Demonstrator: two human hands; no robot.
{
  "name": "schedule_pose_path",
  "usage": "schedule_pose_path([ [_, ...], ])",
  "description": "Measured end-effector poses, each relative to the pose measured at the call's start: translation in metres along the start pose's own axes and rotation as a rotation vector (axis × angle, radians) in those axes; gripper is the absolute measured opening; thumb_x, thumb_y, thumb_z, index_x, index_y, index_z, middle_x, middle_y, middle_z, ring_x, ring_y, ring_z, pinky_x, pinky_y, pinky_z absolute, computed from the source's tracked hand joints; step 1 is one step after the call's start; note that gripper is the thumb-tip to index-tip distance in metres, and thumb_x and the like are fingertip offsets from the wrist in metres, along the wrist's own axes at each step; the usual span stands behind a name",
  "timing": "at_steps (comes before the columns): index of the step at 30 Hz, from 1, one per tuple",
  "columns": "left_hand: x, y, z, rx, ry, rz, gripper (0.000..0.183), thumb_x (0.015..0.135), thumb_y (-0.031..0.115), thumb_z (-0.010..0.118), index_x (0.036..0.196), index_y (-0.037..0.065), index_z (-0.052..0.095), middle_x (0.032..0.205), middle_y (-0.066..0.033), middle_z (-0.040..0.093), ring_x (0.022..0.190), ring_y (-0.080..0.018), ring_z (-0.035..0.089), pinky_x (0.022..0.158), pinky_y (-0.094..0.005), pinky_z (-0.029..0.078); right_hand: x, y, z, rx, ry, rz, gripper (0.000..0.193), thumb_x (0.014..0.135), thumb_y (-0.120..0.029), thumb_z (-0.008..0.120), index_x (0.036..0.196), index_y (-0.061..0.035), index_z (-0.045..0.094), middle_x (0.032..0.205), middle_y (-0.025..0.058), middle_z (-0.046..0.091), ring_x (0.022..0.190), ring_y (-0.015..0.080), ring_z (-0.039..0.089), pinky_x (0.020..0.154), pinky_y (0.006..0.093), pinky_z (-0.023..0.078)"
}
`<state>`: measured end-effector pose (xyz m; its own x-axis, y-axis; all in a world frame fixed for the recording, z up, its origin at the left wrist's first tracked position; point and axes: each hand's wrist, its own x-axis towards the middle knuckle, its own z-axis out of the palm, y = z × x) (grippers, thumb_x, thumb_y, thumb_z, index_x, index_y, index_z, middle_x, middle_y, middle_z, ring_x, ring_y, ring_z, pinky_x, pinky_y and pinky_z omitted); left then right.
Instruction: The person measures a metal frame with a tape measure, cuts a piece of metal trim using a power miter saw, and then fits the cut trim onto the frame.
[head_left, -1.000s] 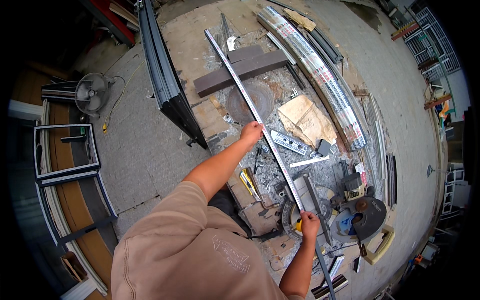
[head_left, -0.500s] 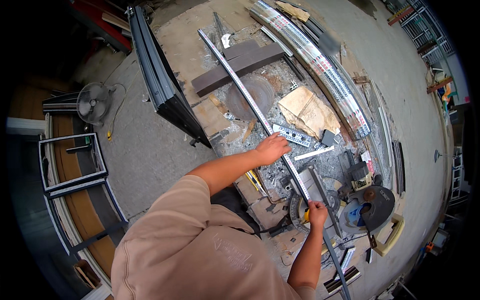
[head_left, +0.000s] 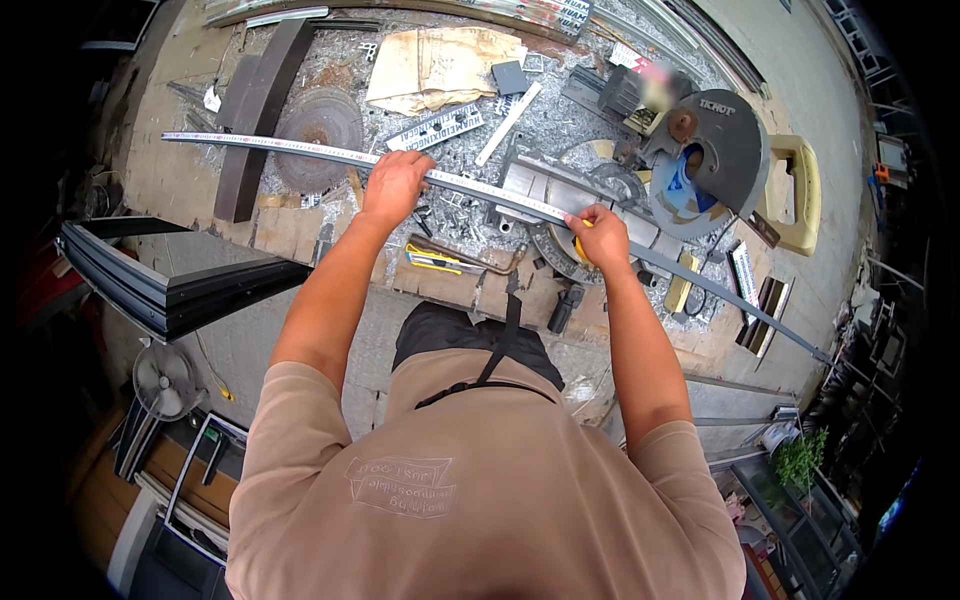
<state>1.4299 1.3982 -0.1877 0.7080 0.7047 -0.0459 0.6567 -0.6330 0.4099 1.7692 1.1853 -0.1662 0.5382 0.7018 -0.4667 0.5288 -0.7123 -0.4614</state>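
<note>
A long dark metal bar point(head_left: 740, 303) runs across the workbench, with a white tape measure blade point(head_left: 310, 150) stretched along its top. My left hand point(head_left: 393, 185) is closed over bar and blade left of centre, fingers curled across them. My right hand point(head_left: 602, 236) pinches the yellow tape measure case point(head_left: 582, 246), mostly hidden in the fingers, beside the bar. Under that part of the bar is the bed point(head_left: 535, 187) of a mitre saw, its grey blade guard point(head_left: 722, 140) raised to the right. The bar's left part crosses a brown block point(head_left: 262, 120).
A yellow utility knife point(head_left: 440, 262) and a bent metal rod point(head_left: 500, 266) lie near the bench's front edge. Crumpled brown paper point(head_left: 430, 65), a white strip point(head_left: 508, 124) and metal shavings cover the far side. Dark frame profiles point(head_left: 180, 290) jut out at left.
My view has swung, so the bar now runs more sideways and the bench spreads across the top. Both hands keep about the same places on the bar and tape.
</note>
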Motion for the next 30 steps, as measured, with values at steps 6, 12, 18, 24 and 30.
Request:
schedule_pose_path([
  [6,0.005,0.002,0.0,0.044,-0.039,0.002,0.031,0.082,0.012,0.082,0.113,0.014,0.076,0.105,-0.0068,0.072,0.107,-0.03,0.067,0.096,-0.0444,0.052,-0.011,0.022,-0.008,-0.157,0.1,0.007,0.045,0.087,-0.043,0.083,0.109,-0.0058,0.069,0.11,0.0189,0.073,0.103,0.0381,0.072,0.087,0.0489,0.056],
  [12,0.005,0.004,-0.002,0.044,-0.068,-0.037,0.032,0.082,0.013,0.083,0.113,0.014,0.076,0.105,-0.0057,0.072,0.105,-0.03,0.067,0.094,-0.0439,0.053,-0.023,0.042,-0.023,-0.256,0.127,0.059,0.044,0.091,-0.043,0.08,0.114,-0.0089,0.065,0.115,0.0168,0.071,0.105,0.0383,0.071,0.087,0.0502,0.057],
  [18,0.008,0.009,-0.006,0.033,-0.059,-0.016,0.03,0.082,0.013,0.083,0.111,0.013,0.077,0.104,-0.007,0.073,0.105,-0.0308,0.067,0.093,-0.0442,0.053,-0.022,0.054,-0.021,-0.198,0.11,0.093,0.044,0.093,-0.044,0.078,0.122,-0.0126,0.066,0.118,0.0159,0.069,0.107,0.0377,0.071,0.089,0.0501,0.057],
  [24,0.006,0.008,-0.008,0.023,-0.057,-0.02,0.032,0.081,0.012,0.084,0.112,0.013,0.077,0.104,-0.0083,0.073,0.106,-0.0316,0.067,0.095,-0.0445,0.054,-0.017,0.059,-0.017,-0.209,0.093,0.078,0.041,0.094,-0.047,0.074,0.12,-0.0157,0.076,0.117,0.0179,0.068,0.107,0.0393,0.07,0.091,0.0496,0.056],
  [30,-0.012,-0.008,-0.015,0.006,0.26,-0.176,0.047,0.083,0.009,0.083,0.128,0.009,0.07,0.122,-0.015,0.069,0.115,-0.0366,0.065,0.102,-0.0451,0.051,-0.02,0.066,-0.017,-0.197,0.097,0.025,0.036,0.096,-0.042,0.074,0.118,-0.014,0.077,0.114,0.0194,0.068,0.108,0.0402,0.069,0.092,0.0498,0.055],
])
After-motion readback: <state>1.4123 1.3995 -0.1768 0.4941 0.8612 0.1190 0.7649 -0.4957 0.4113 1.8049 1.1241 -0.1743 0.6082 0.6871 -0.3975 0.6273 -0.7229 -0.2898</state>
